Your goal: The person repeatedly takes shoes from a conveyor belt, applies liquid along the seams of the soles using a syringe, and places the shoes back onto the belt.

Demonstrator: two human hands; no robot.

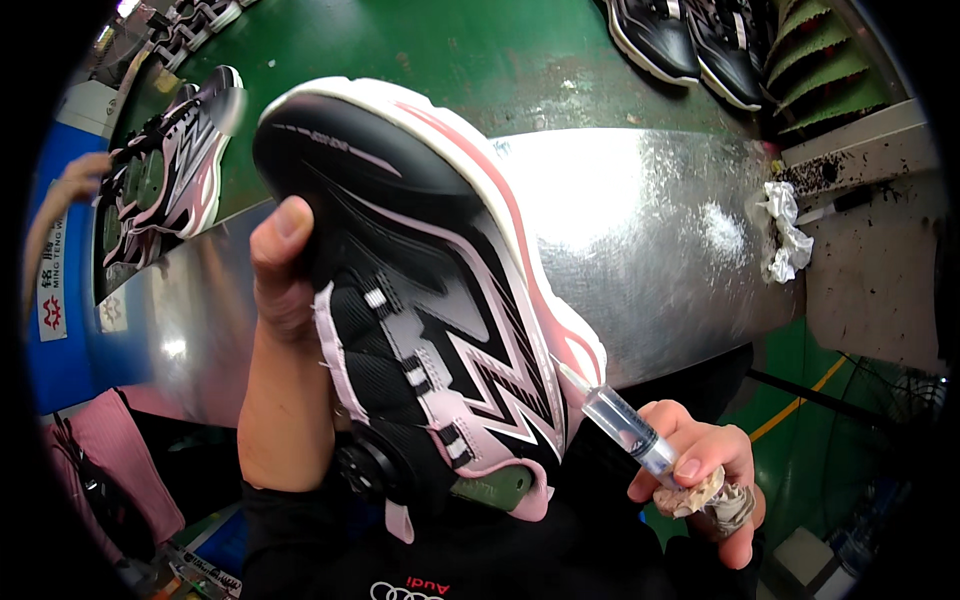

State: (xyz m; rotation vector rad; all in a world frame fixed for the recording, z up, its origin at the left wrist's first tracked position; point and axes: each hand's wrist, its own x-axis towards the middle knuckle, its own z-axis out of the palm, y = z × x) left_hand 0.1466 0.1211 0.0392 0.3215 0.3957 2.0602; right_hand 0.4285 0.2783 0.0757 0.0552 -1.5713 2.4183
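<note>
Left hand (283,262) grasping shoe (400,250), raised over near edge of bench (660,290). Right hand (715,465) clasping syringe (630,430), needle at sole seam toward heel; contact unclear. Crumpled tissue (788,235) at bench's right end. Beyond: pink-black shoes (190,165) left, black pair (665,40) right. Co-worker's hand (84,178) by left shoes.

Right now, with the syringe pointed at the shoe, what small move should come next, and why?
Perhaps ease the syringe slowly along the line where the sole meets the upper. The right hand holds it with the tip at, or very near, that line, while the left hand grips the shoe.
</note>
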